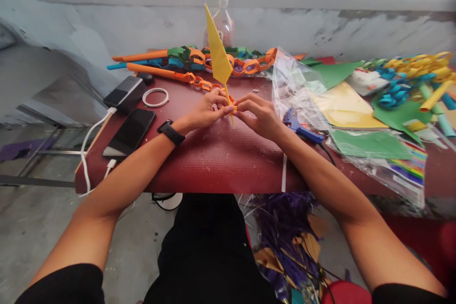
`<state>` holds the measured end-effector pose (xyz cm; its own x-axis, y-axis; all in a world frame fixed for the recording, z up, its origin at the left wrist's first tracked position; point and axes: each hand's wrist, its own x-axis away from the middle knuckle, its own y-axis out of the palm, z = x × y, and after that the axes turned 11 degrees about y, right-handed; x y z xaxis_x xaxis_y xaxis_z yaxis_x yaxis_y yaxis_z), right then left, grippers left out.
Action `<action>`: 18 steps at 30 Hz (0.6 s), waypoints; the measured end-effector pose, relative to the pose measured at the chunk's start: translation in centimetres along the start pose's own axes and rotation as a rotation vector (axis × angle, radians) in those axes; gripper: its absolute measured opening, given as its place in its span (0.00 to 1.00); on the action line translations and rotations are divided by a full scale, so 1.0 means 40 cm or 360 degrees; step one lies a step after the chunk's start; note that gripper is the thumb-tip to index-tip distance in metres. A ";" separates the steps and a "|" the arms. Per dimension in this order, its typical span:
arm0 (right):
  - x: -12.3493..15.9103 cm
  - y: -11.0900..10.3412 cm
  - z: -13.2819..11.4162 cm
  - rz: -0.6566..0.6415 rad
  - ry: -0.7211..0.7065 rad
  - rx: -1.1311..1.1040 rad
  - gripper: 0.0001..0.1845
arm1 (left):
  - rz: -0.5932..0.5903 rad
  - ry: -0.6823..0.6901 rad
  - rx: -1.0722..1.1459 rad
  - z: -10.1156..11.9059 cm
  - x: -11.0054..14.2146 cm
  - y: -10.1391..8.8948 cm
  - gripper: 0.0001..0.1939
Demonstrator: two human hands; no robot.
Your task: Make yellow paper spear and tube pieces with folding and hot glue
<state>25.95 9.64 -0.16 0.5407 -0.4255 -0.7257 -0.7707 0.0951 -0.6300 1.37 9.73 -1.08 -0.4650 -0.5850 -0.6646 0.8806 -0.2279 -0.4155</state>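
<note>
Fingers of the left hand (pixel 213 108) and right hand (pixel 259 115) grip the yellow paper (pixel 220 61) by its narrow lower part above the red worktop (pixel 213 171).

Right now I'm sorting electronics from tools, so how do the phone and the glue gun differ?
The phone is a flat, dark slab; the glue gun is blue and irregularly shaped. The phone lies near the table's left end, the glue gun farther right, beside clear plastic packaging. Both rest on the dark red table, and neither is being held.
</note>
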 end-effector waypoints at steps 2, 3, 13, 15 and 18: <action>0.000 -0.004 -0.001 0.0003 -0.0039 0.0059 0.07 | -0.0002 0.0001 0.0015 0.001 -0.001 -0.002 0.29; 0.001 -0.005 -0.001 0.0005 -0.0063 0.0104 0.09 | 0.0000 -0.0002 0.0031 0.002 -0.001 -0.003 0.30; 0.000 -0.001 -0.015 -0.0014 -0.0436 0.0580 0.08 | -0.0006 -0.0055 0.0125 0.013 -0.004 0.008 0.34; 0.000 -0.004 -0.013 -0.0079 -0.0413 0.0592 0.09 | 0.0007 -0.0135 0.0163 0.013 -0.004 0.012 0.34; 0.003 -0.006 -0.007 -0.0186 -0.0304 0.0540 0.11 | 0.0056 -0.0230 0.0305 0.012 -0.004 0.016 0.34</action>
<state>26.12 9.32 -0.04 0.6957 -0.2792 -0.6619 -0.5625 0.3613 -0.7436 2.04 9.30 -0.96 -0.4278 -0.6975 -0.5748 0.9037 -0.3410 -0.2588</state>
